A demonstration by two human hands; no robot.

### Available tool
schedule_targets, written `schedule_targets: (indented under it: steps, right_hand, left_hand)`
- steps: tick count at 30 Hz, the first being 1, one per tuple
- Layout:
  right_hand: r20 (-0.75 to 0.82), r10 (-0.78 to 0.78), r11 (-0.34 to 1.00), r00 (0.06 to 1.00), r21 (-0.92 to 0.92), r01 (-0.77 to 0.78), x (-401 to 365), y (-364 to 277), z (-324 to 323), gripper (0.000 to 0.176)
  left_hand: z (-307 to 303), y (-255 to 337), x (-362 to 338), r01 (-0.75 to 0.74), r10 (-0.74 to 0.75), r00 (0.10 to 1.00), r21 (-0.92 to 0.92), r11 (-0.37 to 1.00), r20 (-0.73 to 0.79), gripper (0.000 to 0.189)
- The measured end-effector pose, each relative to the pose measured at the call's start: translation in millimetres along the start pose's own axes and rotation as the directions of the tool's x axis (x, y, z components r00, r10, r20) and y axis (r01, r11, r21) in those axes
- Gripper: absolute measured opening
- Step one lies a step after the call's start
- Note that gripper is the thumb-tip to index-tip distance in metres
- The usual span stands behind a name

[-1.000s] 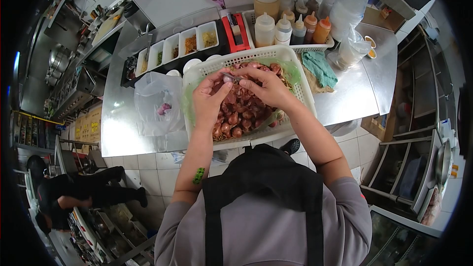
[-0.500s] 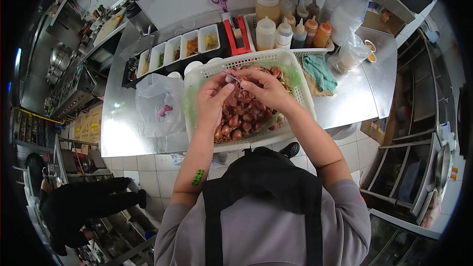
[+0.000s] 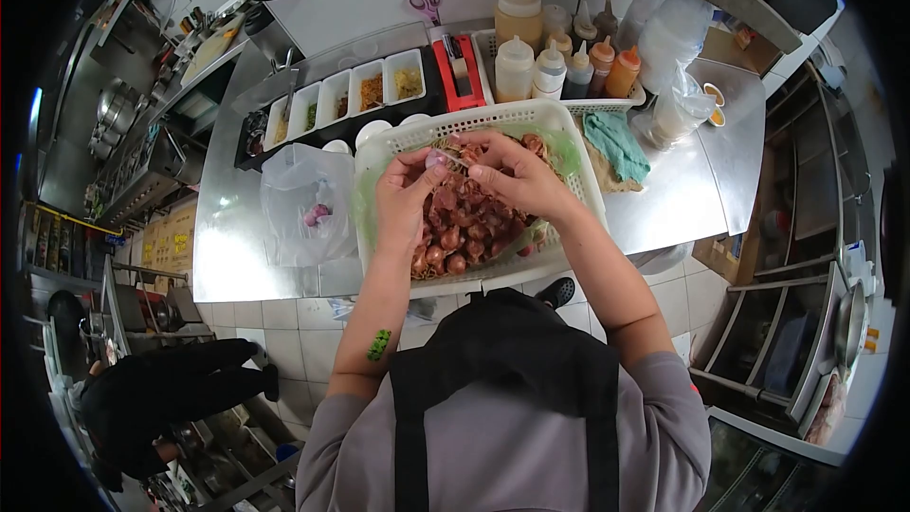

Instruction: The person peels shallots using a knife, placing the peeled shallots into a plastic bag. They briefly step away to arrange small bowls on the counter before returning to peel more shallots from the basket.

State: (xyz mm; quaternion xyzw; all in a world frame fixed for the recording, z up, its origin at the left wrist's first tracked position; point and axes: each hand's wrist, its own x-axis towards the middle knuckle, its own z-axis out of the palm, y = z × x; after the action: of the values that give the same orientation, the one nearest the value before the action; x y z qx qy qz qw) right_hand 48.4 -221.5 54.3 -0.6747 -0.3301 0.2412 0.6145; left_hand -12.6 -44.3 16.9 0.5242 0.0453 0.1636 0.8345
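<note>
Over a white plastic basket (image 3: 590,175), my left hand (image 3: 403,185) pinches a pale purple peeled shallot (image 3: 435,159) between thumb and fingers. My right hand (image 3: 521,178) is closed close beside it, with a thin pale strip at its fingertips; its kind is too small to tell. Below both hands lies a heap of reddish-brown unpeeled shallots (image 3: 462,239), with loose skins among them. Green plastic (image 3: 566,147) lines part of the basket. Left of the basket, a translucent plastic bag (image 3: 284,185) holds a few purple peeled shallots (image 3: 318,215).
Behind the basket stand seasoning tubs (image 3: 371,90), a red holder (image 3: 463,76) and several squeeze bottles (image 3: 515,66). A green cloth (image 3: 616,144) lies to the right on the steel table (image 3: 687,194). Another person in black (image 3: 171,389) bends over at the lower left.
The shallot in my left hand has turned and shows more of its side. My right hand has shifted slightly right at the fingertips. The other person has moved a little.
</note>
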Motion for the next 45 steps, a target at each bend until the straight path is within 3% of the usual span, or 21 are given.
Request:
schedule_targets:
  steps: [4,6,12,14,17,19,23,26,28,31,35,40,45]
  right_hand:
    - [0.051,-0.053,0.998,0.997,0.019,0.052,3,9,4,0.035]
    - [-0.024,-0.197,0.980,0.980,-0.027,0.196,5,15,9,0.032]
    - [-0.123,-0.250,0.959,0.960,-0.169,0.228,4,11,10,0.028]
    - [-0.158,-0.172,0.983,0.972,-0.094,0.158,8,13,3,0.028]
    - [-0.188,-0.065,0.998,0.980,-0.027,0.061,7,12,-1,0.029]
    - [-0.209,-0.265,0.948,0.941,-0.235,0.215,10,18,1,0.024]
    - [-0.234,-0.178,0.973,0.956,-0.186,0.136,11,27,3,0.023]
    - [-0.220,-0.169,0.985,0.961,-0.066,0.158,9,25,8,0.024]
    - [0.042,-0.027,0.976,0.999,0.216,0.017,6,18,10,0.029]
    - [0.074,0.015,0.967,0.997,0.251,-0.034,4,6,16,0.030]
    - [0.043,0.002,0.981,0.999,0.195,-0.010,6,15,17,0.033]
    - [-0.032,-0.132,0.990,0.991,0.047,0.133,5,11,20,0.036]
    - [-0.071,-0.179,0.984,0.981,-0.022,0.178,6,12,20,0.035]
  left_hand:
    - [2,3,-2,-0.119,0.110,0.992,0.157,0.980,0.062,0.024]
    - [4,5,-5,-0.129,0.117,0.991,0.188,0.974,0.071,0.023]
    - [5,-1,-4,-0.207,0.201,0.978,0.234,0.950,0.049,0.021]
    - [5,-1,-4,-0.236,0.235,0.971,0.233,0.944,0.029,0.021]
    - [5,2,-5,-0.257,0.253,0.966,0.140,0.956,0.045,0.020]
    - [4,4,-3,-0.131,0.131,0.991,0.003,0.991,0.020,0.020]
    - [1,5,0,-0.051,0.055,0.998,-0.151,0.987,0.019,0.020]
    - [-2,2,1,0.002,0.007,0.999,-0.246,0.969,0.034,0.020]
    - [-2,0,1,-0.011,0.029,0.997,-0.263,0.965,0.067,0.020]
    - [-5,-5,1,-0.047,0.081,0.992,-0.299,0.953,0.102,0.018]
    - [-14,-7,5,-0.005,0.043,0.994,-0.368,0.930,0.097,0.018]
    - [-11,-3,6,0.090,-0.063,0.995,-0.393,0.915,0.083,0.024]
    - [-3,0,3,-0.037,0.058,0.996,-0.265,0.964,0.070,0.029]
